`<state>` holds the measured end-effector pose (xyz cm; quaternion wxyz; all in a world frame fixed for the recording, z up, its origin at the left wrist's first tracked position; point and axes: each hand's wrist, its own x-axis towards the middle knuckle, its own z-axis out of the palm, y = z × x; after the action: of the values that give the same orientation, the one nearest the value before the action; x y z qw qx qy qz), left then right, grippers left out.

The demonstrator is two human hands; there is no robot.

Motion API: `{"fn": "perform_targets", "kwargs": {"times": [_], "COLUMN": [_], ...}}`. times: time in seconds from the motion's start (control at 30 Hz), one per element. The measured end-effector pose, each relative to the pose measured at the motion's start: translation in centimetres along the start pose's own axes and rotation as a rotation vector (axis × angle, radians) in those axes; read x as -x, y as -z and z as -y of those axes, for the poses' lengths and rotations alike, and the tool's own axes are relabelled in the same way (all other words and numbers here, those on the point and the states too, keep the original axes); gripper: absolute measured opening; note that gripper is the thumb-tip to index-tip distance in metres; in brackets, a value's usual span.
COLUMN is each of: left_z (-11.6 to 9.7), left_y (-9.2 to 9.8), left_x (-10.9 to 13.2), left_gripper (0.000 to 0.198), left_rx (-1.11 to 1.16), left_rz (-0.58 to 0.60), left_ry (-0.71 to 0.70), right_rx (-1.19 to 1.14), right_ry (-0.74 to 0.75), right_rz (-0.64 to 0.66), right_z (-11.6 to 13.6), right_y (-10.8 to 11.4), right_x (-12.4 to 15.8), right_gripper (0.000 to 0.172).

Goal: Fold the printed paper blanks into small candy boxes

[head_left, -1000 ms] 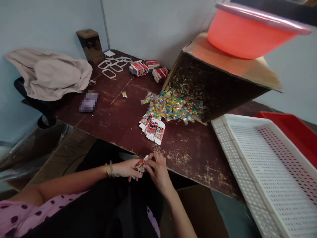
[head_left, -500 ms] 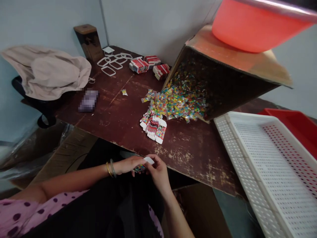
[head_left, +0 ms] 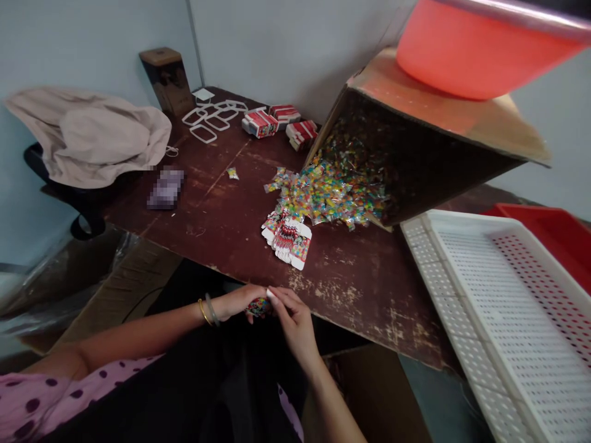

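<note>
Just off the table's front edge, my left hand (head_left: 242,301) is closed round a small printed carton (head_left: 258,307) with a colourful side. The fingers of my right hand (head_left: 290,311) pinch the carton's white end flap, at its right end. Part of the carton is hidden by my fingers. Beyond my hands, a fanned stack of flattened cartons (head_left: 287,240) lies on the table, touching a heap of small wrapped sweets (head_left: 323,194). The sweets spill from a tipped cardboard box (head_left: 443,132).
At the back of the brown table (head_left: 221,227) are bundles of red-and-white cartons (head_left: 261,123) and white bands (head_left: 203,133). A single sweet packet (head_left: 233,173) lies apart. Left stands a cloth-covered bag (head_left: 101,135); right, a white perforated tray (head_left: 466,289). A red basin (head_left: 484,55) tops the box.
The white flap, which stood up at the carton's right end, is now mostly covered by my right fingers. My right thumb has come up to the flap; the left hand keeps its hold.
</note>
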<state>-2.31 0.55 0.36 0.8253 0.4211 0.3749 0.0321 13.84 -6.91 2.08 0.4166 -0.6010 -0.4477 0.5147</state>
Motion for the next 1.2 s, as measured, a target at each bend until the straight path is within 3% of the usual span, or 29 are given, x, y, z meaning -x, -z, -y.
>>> {"fn": "perform_targets", "kwargs": {"times": [0.13, 0.27, 0.37, 0.43, 0.53, 0.6, 0.67, 0.77, 0.87, 0.93, 1.0, 1.1, 1.2], "left_z": [0.2, 0.9, 1.4, 1.5, 1.3, 1.0, 0.8, 0.8, 0.9, 0.8, 0.6, 0.1, -0.2], "left_y": [0.6, 0.9, -0.2, -1.3, -2.0, -1.5, -0.7, 0.0, -0.6, -1.0, -0.9, -0.1, 0.9], "left_x": [0.2, 0.1, -0.6, -1.2, -1.8, -2.0, -2.0, -2.0, -1.9, -1.6, -1.3, -1.0, -1.3], "left_gripper": [0.041, 0.035, 0.041, 0.048, 0.058, 0.058, 0.053, 0.046, 0.044, 0.044, 0.045, 0.045, 0.044], "left_rx": [0.016, -0.052, 0.039, 0.074, 0.017, -0.051, -0.064, -0.018, 0.002, -0.004, -0.009, 0.015, 0.064], "left_rz": [0.151, 0.110, 0.162, 0.240, 0.343, 0.325, 0.268, 0.199, 0.186, 0.194, 0.187, 0.139, 0.083], "left_ry": [-0.066, -0.065, -0.023, 0.001, 0.004, -0.030, -0.048, -0.045, -0.035, -0.025, -0.023, -0.029, -0.041], "right_rx": [-0.037, 0.170, 0.314, 0.342, 0.401, 0.504, 0.634, 0.783, 0.924, 1.132, 1.263, 1.307, 1.329], "right_ry": [-0.058, 0.154, 0.255, 0.206, 0.016, -0.112, -0.134, 0.011, 0.224, 0.233, 0.211, 0.215, 0.226], "right_rz": [-0.015, 0.016, -0.041, -0.069, 0.010, 0.125, 0.171, 0.051, -0.026, 0.031, 0.102, 0.145, 0.165], "right_z": [-0.3, -1.8, -2.2, -1.7, -0.5, -0.2, -0.6, -1.7, -2.2, -2.0, -1.7, -1.4, -1.1], "right_y": [0.9, 0.4, 0.7, 2.7, 8.7, 12.8, 15.3, 14.6, 11.0, 8.9, 7.8, 7.6, 7.9], "right_x": [-0.4, -0.2, 0.6, 1.9, 5.6, 8.1, 9.0, 5.2, -3.1, -8.6, -12.3, -14.2, -13.1], "right_gripper": [0.025, 0.028, 0.033, 0.029, 0.026, 0.024, 0.023, 0.029, 0.041, 0.056, 0.059, 0.037, 0.026]}}
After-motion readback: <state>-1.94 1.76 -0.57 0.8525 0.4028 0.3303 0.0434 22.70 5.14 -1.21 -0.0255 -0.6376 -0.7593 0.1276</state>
